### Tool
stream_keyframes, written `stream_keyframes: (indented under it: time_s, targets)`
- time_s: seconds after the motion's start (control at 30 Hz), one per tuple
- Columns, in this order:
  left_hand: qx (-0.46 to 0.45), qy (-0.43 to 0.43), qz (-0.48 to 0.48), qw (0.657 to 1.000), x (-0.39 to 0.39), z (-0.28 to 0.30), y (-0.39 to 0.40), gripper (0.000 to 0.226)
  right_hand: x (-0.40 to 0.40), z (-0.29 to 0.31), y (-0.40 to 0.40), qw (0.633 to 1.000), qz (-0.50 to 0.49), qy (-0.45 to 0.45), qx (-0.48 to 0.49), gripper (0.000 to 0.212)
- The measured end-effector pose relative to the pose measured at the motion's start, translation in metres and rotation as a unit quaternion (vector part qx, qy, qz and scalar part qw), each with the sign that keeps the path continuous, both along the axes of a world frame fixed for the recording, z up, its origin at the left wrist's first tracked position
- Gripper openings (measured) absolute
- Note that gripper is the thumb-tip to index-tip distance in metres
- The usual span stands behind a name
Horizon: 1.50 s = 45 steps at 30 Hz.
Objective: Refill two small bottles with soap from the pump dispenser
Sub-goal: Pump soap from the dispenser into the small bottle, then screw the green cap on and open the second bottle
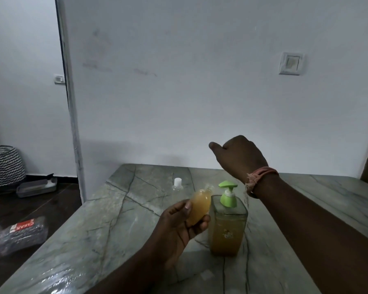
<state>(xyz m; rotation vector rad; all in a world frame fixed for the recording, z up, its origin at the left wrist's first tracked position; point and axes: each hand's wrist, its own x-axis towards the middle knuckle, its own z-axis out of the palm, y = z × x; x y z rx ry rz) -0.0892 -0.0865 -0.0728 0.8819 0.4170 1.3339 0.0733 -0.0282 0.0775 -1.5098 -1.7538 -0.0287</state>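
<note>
My left hand point(179, 225) grips a small bottle point(199, 206) full of amber soap, tilted with its open neck toward the pump. Just right of it the square clear pump dispenser point(227, 228) with a green pump head stands on the grey stone table point(106, 225), about half full of amber soap. My right hand point(240, 155) hovers above and behind the pump, fingers curled under and thumb out to the left; its palm is turned away from me. A second small clear bottle point(177, 184) with a white cap stands farther back on the table.
A white wall with a switch plate point(290, 63) rises behind the table. Left of the table, on the dark floor, lie a plastic-wrapped pack point(19, 234), a grey tray point(37, 186) and a zigzag-patterned basket point(4, 164).
</note>
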Motion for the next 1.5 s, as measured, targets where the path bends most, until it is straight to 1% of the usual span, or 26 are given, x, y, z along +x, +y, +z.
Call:
stream_keyframes:
  time_s: [0.1,0.17,0.27,0.43,0.47,0.53,0.57,0.6,0.67,0.73,0.8,0.87,0.9,0.97,1.03,1.1,1.17,1.27,1.37,1.47,1.5]
  targets:
    - [0.019,-0.028,0.045,0.998,-0.009,0.004,0.007,0.035,-0.027,-0.009,-0.026,0.997,0.032,-0.019,0.069,0.062]
    - [0.017,-0.039,0.091,0.995,-0.02,0.005,0.014,0.031,-0.047,-0.02,-0.038,0.993,0.055,-0.038,0.096,0.06]
    - [0.01,-0.028,0.173,0.985,-0.038,0.006,0.025,0.025,-0.077,-0.04,-0.049,0.991,0.069,-0.06,0.096,0.052]
    - [-0.012,-0.016,0.283,0.959,-0.058,0.002,0.029,0.023,-0.104,-0.094,-0.05,0.994,0.1,-0.045,-0.026,0.024]
    - [-0.018,-0.009,0.298,0.954,-0.059,0.002,0.029,0.022,-0.105,-0.106,-0.048,0.991,0.108,-0.042,-0.065,0.024]
    - [-0.021,0.002,0.316,0.948,-0.059,0.002,0.029,0.019,-0.104,-0.126,-0.041,0.976,0.13,-0.058,-0.164,0.037]
    - [-0.021,0.006,0.319,0.947,-0.058,0.003,0.029,0.019,-0.103,-0.134,-0.038,0.966,0.137,-0.075,-0.205,0.042]
    - [-0.021,0.01,0.319,0.947,-0.058,0.003,0.03,0.019,-0.103,-0.139,-0.035,0.958,0.144,-0.089,-0.231,0.041]
    - [-0.021,0.019,0.319,0.947,-0.057,0.001,0.031,0.019,-0.103,-0.143,-0.027,0.954,0.161,-0.087,-0.237,0.029]
    - [-0.021,0.022,0.318,0.947,-0.057,-0.002,0.033,0.02,-0.103,-0.137,-0.019,0.961,0.174,-0.032,-0.213,0.018]
    - [-0.03,0.014,0.317,0.948,-0.056,-0.004,0.034,0.019,-0.103,-0.121,-0.015,0.964,0.185,0.056,-0.183,0.013]
    - [-0.036,-0.019,0.31,0.95,-0.058,-0.004,0.035,0.019,-0.102,-0.101,-0.013,0.958,0.195,0.137,-0.159,0.015]
    - [-0.037,-0.039,0.306,0.951,-0.06,-0.004,0.035,0.019,-0.101,-0.092,-0.011,0.957,0.197,0.154,-0.146,0.018]
    - [-0.034,-0.058,0.297,0.952,-0.061,-0.004,0.036,0.02,-0.097,-0.075,-0.009,0.956,0.205,0.158,-0.141,0.02]
    - [-0.027,-0.054,0.288,0.956,-0.059,-0.004,0.037,0.02,-0.094,-0.062,-0.007,0.947,0.232,0.162,-0.153,0.02]
    - [-0.021,-0.045,0.277,0.96,-0.055,-0.004,0.037,0.02,-0.092,-0.052,-0.007,0.942,0.259,0.148,-0.151,0.024]
    - [-0.017,-0.035,0.267,0.963,-0.051,-0.004,0.036,0.018,-0.09,-0.044,-0.007,0.941,0.284,0.132,-0.129,0.029]
    - [-0.01,-0.029,0.254,0.967,-0.047,-0.003,0.035,0.016,-0.081,-0.032,-0.008,0.94,0.303,0.124,-0.097,0.027]
    - [-0.001,-0.019,0.242,0.97,-0.043,-0.001,0.03,0.018,-0.068,-0.02,-0.012,0.92,0.333,0.174,-0.114,0.026]
    - [0.003,-0.014,0.23,0.973,-0.039,0.0,0.027,0.021,-0.06,-0.014,-0.009,0.947,0.287,0.128,-0.068,0.026]
    - [0.004,-0.01,0.225,0.974,-0.038,0.0,0.026,0.021,-0.059,-0.015,-0.008,0.948,0.283,0.131,-0.068,0.026]
